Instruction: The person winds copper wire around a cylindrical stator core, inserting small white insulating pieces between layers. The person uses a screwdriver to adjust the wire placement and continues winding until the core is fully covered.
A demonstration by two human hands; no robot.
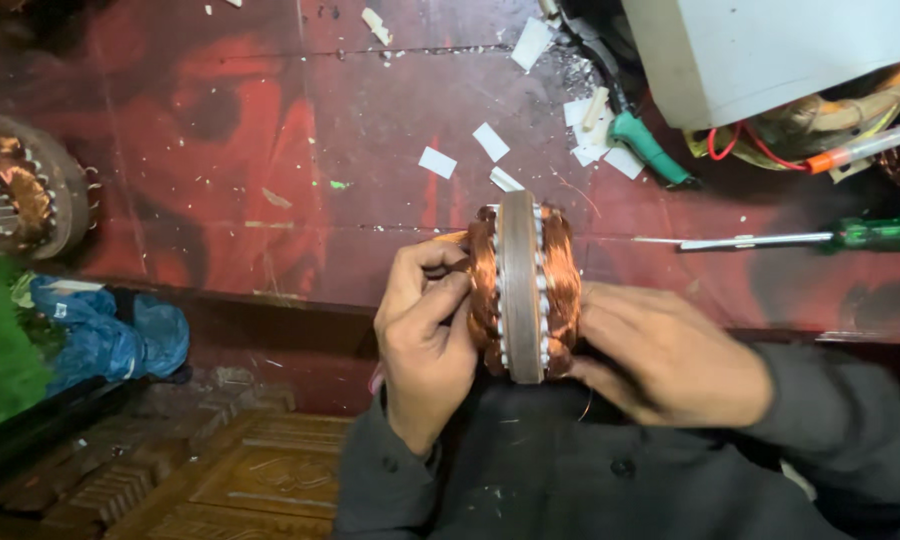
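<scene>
I hold a motor stator (521, 285) edge-on in front of my chest: a grey laminated steel ring with copper wire coils bulging on both sides. My left hand (425, 335) grips its left side, fingers curled against the copper winding. My right hand (675, 355) presses against the right side of the coils, fingers partly hidden behind the stator. Both sleeves are dark grey.
A red worn floor (270, 150) carries white paper scraps (491, 141). A long green-handled screwdriver (800, 238) lies to the right, a green-handled tool (650, 148) above it. A grey box (770, 50) with wires sits top right. Another stator (25, 185) lies far left, blue cloth (110, 335) below it.
</scene>
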